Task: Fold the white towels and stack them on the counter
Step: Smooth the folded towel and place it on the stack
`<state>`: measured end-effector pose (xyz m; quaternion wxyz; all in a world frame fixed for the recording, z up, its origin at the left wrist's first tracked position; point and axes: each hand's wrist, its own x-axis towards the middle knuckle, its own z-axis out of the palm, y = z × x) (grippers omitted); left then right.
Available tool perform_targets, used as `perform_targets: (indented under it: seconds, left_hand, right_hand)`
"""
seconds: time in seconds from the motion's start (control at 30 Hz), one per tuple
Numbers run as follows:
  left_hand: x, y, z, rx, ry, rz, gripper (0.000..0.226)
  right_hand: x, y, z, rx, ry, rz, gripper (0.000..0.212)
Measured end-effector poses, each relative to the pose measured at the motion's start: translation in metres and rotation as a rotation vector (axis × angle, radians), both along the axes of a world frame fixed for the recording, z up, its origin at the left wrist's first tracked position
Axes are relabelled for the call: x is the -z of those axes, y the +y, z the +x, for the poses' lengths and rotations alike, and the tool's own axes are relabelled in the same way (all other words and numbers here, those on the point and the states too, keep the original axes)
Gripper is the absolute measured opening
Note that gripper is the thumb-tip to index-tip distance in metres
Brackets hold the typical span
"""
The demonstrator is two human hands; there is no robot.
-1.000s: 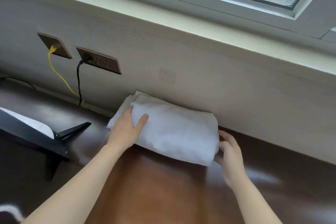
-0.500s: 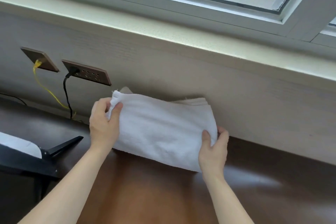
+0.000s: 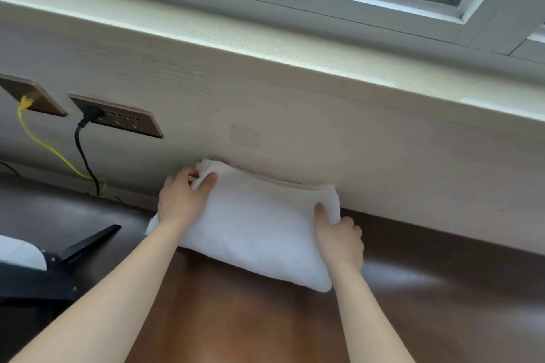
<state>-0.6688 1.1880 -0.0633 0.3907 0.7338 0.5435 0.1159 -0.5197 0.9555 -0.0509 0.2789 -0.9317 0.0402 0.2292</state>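
A stack of folded white towels lies on the dark brown counter, pushed up against the wall. My left hand grips the stack's far left corner, thumb on top and fingers curled round the edge. At the right end, my right hand holds the stack, its thumb on top and its fingers wrapped round the side. How many towels are in the stack I cannot tell.
Two brown wall sockets sit at the left, one with a yellow cable, the other with a black plug and cord. A black stand with something white on it stands at the left edge. A window sill runs above.
The towels were lifted slightly off the counter half a second ago and now rest flat on it. Both hands moved from the sides to gripping the ends.
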Motion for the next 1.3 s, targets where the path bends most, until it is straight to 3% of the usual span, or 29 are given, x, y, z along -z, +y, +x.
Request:
perform_targets:
  seconds: [0.07,0.17,0.27,0.33,0.43,0.57,0.73,0.9,0.97,1.0,1.07,1.13,1.2,1.3]
  left_hand:
    - [-0.001,-0.001,-0.003,-0.044,0.005,-0.057,0.062]
    - [-0.007,-0.002,0.001,-0.072,0.028,-0.121,0.074]
    - [-0.015,0.0,0.006,-0.064,0.04,-0.21,0.084]
    - [-0.026,0.003,0.005,-0.055,0.0,-0.24,0.076]
    - [-0.041,0.006,-0.005,-0.084,-0.133,-0.205,0.044]
    - [-0.041,0.012,-0.015,-0.151,-0.217,-0.034,0.044]
    - [-0.005,0.009,0.004,-0.01,0.037,-0.015,0.048]
    - [0.002,0.018,0.007,-0.029,0.153,-0.007,0.07]
    - [0.001,0.013,0.004,-0.068,0.166,0.209,0.075]
    - [0.0,0.008,0.003,-0.07,0.153,0.381,0.067]
    - [-0.004,-0.012,0.005,0.051,0.008,0.662,0.043]
    - [-0.001,-0.035,0.013,0.376,-0.11,0.699,0.039]
    - [0.009,-0.052,0.021,0.658,0.052,0.591,0.051]
    - [0.02,-0.052,0.03,0.743,0.246,0.558,0.064]
  right_hand:
    - [0.003,-0.005,0.0,-0.068,-0.027,-0.096,0.076]
    - [0.007,-0.008,0.001,-0.011,0.076,0.041,0.067]
    - [-0.001,-0.005,0.0,-0.05,0.0,0.028,0.056]
    - [-0.01,-0.003,-0.004,-0.074,-0.102,0.081,0.049]
    - [-0.021,-0.001,-0.006,-0.068,-0.244,0.301,0.032]
    - [-0.017,0.01,-0.005,-0.04,-0.276,0.471,0.021]
    - [0.009,0.011,0.01,0.029,-0.082,0.357,0.023]
    - [0.014,0.018,0.025,-0.022,-0.079,0.157,0.035]
    - [0.011,0.022,0.021,-0.016,-0.048,0.118,0.038]
    - [0.01,0.023,0.018,-0.028,-0.113,0.083,0.039]
    - [0.005,0.022,0.006,-0.143,-0.505,-0.033,0.041]
    - [0.004,0.023,-0.01,-0.432,-0.827,-0.01,0.04]
    - [0.015,0.028,-0.017,-0.757,-0.816,0.027,0.042]
    - [0.029,0.03,-0.013,-0.897,-0.624,-0.029,0.061]
